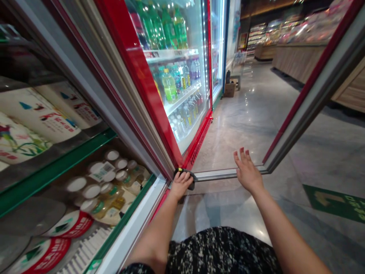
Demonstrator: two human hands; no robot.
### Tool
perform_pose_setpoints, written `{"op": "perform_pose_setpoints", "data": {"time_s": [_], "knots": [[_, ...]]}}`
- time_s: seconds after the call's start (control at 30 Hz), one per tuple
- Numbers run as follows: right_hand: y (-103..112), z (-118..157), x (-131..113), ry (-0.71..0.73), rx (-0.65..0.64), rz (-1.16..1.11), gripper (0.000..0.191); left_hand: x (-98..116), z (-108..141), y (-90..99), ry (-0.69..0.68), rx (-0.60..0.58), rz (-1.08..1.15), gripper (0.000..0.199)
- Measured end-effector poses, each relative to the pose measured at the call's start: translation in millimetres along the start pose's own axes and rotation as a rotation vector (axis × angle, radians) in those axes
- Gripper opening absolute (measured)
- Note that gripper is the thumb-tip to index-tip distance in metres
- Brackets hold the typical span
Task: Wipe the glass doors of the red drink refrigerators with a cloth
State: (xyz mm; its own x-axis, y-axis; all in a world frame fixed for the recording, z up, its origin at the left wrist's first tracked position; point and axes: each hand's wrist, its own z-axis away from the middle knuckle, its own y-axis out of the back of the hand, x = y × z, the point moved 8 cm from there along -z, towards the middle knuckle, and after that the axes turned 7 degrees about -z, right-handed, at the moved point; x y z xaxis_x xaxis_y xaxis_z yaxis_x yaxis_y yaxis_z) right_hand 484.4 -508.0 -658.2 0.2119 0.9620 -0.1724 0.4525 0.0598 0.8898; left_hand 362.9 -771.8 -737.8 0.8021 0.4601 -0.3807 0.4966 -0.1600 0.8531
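Observation:
A refrigerator's glass door (285, 148), with a grey and red frame, stands swung open in front of me. At the door's bottom hinge corner, my left hand (181, 184) is closed on a dark grey cloth (191, 185) with a small yellow mark, pressed against the frame. My right hand (248, 173) is open, fingers spread, at the lower part of the door by its bottom rail (215, 175). Whether its palm touches the glass is hard to tell.
Left of me, the open fridge has green-edged shelves (85, 152) with cartons (40, 114), lidded bottles (114, 194) and large water bottles (51, 251). Beyond the door stands a red drinks fridge (196, 140). A cardboard box (229, 90) and wooden display counters (299, 62) stand farther off.

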Motion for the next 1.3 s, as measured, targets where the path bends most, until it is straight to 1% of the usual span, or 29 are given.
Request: {"op": "perform_pose_setpoints", "data": {"time_s": [0.07, 0.1, 0.17, 0.27, 0.37, 0.43, 0.47, 0.5, 0.6, 0.63, 0.7, 0.77, 0.83, 0.9, 0.97, 1.0, 1.07, 1.1, 1.13, 1.17, 1.23, 1.3], "knots": [[2, 1, -1, 0.006, 0.007, 0.002, 0.103, -15, 10, 7.5, 0.041, 0.019, -0.011, 0.024], [3, 2, -2, 0.008, 0.011, 0.002, 0.104, -21, 11, 11.1, 0.065, 0.031, -0.016, 0.024], [4, 3, -4, 0.009, 0.02, 0.005, 0.106, -26, 4, 17.9, 0.122, 0.064, -0.024, 0.026], [3, 5, -5, 0.008, 0.031, 0.011, 0.108, -26, -25, 29.8, 0.208, 0.122, -0.027, 0.032], [1, 7, -6, 0.009, 0.037, 0.014, 0.11, -24, -59, 44.3, 0.298, 0.186, -0.025, 0.044], [1, 8, -6, 0.011, 0.037, 0.017, 0.11, -21, -72, 52.3, 0.347, 0.236, -0.001, 0.051], [1, 9, -6, 0.011, 0.036, 0.019, 0.11, -17, -75, 54.5, 0.332, 0.258, 0.019, 0.053], [1, 9, -5, 0.01, 0.033, 0.021, 0.109, -10, -75, 55.2, 0.288, 0.276, 0.042, 0.053], [2, 9, -4, 0.007, 0.024, 0.024, 0.106, 20, -66, 50.5, 0.058, 0.296, 0.09, 0.047], [2, 8, -4, 0.006, 0.022, 0.024, 0.106, 28, -61, 48.1, 0.002, 0.299, 0.096, 0.046], [2, 7, -4, 0.009, 0.023, 0.021, 0.106, 36, -55, 45.6, -0.053, 0.309, 0.102, 0.046], [2, 7, -4, 0.014, 0.03, 0.015, 0.107, 39, -58, 48.1, -0.081, 0.325, 0.101, 0.045], [2, 6, -4, 0.019, 0.04, 0.01, 0.107, 34, -70, 55.6, -0.087, 0.339, 0.094, 0.044], [2, 6, -3, 0.018, 0.05, 0.008, 0.107, 18, -88, 66.5, -0.064, 0.346, 0.082, 0.047], [2, 6, -3, 0.021, 0.056, 0.003, 0.106, -8, -100, 78.4, 0.036, 0.368, 0.056, 0.05], [1, 5, -3, 0.025, 0.058, -0.003, 0.106, -24, -101, 83.8, 0.111, 0.386, 0.035, 0.051], [1, 5, -3, 0.035, 0.059, -0.016, 0.105, -51, -88, 89.2, 0.256, 0.416, -0.018, 0.051], [1, 4, -3, 0.038, 0.061, -0.022, 0.104, -58, -75, 88.2, 0.307, 0.419, -0.046, 0.051], [1, 4, -4, 0.039, 0.063, -0.027, 0.104, -61, -61, 83.6, 0.32, 0.404, -0.065, 0.05], [1, 4, -4, 0.038, 0.066, -0.03, 0.104, -58, -45, 76.1, 0.303, 0.374, -0.079, 0.05], [1, 4, -5, 0.036, 0.072, -0.032, 0.104, -42, -17, 56.5, 0.217, 0.303, -0.082, 0.051], [0, 4, -6, 0.031, 0.081, -0.028, 0.104, -26, 3, 40.4, 0.164, 0.276, -0.082, 0.052]]}}
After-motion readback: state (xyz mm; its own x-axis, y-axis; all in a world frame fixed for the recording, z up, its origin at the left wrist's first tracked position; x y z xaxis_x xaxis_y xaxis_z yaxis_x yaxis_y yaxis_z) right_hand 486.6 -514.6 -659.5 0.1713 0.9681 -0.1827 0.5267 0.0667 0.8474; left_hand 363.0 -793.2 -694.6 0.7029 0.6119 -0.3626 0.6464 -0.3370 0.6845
